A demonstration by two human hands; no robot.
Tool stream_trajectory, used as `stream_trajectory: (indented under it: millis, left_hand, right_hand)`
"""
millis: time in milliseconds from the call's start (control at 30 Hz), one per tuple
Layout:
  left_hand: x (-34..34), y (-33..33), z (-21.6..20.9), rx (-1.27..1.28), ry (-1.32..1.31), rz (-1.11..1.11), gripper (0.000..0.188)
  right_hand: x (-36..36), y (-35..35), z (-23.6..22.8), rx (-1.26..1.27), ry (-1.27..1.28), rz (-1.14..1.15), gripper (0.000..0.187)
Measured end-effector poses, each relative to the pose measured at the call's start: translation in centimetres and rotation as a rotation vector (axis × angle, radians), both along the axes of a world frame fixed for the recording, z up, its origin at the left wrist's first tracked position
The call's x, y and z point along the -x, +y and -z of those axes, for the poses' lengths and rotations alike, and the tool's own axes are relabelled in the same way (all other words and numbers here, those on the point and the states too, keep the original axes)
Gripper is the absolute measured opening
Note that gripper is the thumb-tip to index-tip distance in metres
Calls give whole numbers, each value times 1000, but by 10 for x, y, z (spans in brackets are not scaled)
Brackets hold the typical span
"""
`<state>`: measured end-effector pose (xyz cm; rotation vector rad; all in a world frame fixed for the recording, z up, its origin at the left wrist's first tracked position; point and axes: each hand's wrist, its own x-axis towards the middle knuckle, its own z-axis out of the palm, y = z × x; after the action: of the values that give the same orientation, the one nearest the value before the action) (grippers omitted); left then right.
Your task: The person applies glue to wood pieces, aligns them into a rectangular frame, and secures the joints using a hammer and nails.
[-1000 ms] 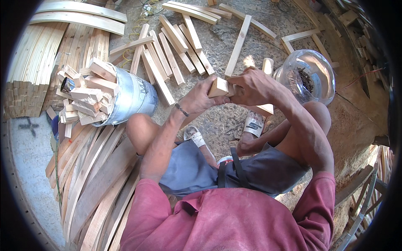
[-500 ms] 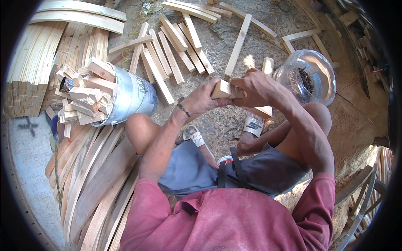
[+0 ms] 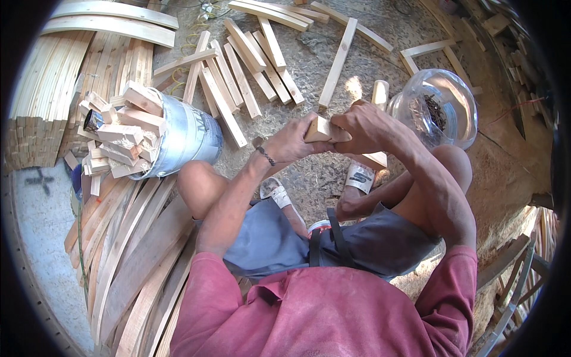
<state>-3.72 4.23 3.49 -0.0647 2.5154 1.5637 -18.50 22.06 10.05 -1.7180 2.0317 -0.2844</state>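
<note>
My left hand (image 3: 292, 138) is closed around a short, pale wooden block (image 3: 319, 129) held out in front of my knees. Its squared end faces up toward me. Against the block's right side, the curled fingers of my right hand (image 3: 367, 127) grip it too; their tips are partly hidden. Below my right wrist, the end of a thicker wooden piece (image 3: 373, 159) shows above my sandalled foot. Beyond that wrist stands a clear plastic container (image 3: 467, 113) with dark nails (image 3: 436, 113) inside.
A tipped whitish bucket (image 3: 193, 137) full of wood offcuts (image 3: 128, 134) lies left of my knee. Loose wooden strips (image 3: 238, 80) cover the floor ahead. Long boards (image 3: 137, 262) lie at my left, and stacked slats (image 3: 47, 89) stand farther back.
Both hands and the wooden block have shifted very slightly to the right. The grip looks the same, and the surrounding wood has not moved.
</note>
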Motion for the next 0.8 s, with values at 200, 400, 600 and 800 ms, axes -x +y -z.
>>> stream_trajectory:
  millis: [200,400,600,800]
  left_hand:
    - [1,3,-1,67,-45,7,66]
    - [1,0,-8,20,-58,-14,68]
    - [3,1,-14,57,-58,-24,69]
    - [3,1,-11,31,-28,-23,68]
  right_hand:
    - [-2,0,1,-41,-3,17,42]
    - [0,-2,2,-29,-18,11,40]
    - [2,-1,4,-6,-17,22,37]
    - [1,0,6,11,-14,29,37]
